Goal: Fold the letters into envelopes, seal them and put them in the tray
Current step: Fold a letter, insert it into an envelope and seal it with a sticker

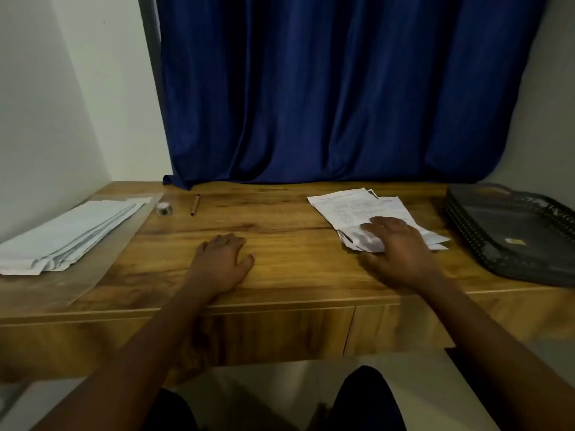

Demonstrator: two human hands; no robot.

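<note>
A loose pile of printed letters (357, 206) lies on the wooden desk (280, 231) at the right. My right hand (401, 247) rests flat on the near end of that pile, fingers spread over the paper, gripping nothing. My left hand (222, 261) lies on the bare desk near the front edge, fingers loosely curled and holding nothing. A stack of white envelopes (68, 231) sits at the far left on a clear plastic sheet. A dark plastic tray (522, 231) stands at the right end of the desk.
A small roll of tape (163, 209) and a brown pen (195, 205) lie toward the back left. A blue curtain (342, 88) hangs behind the desk. Walls close in on both sides. My knees show below the desk's front edge.
</note>
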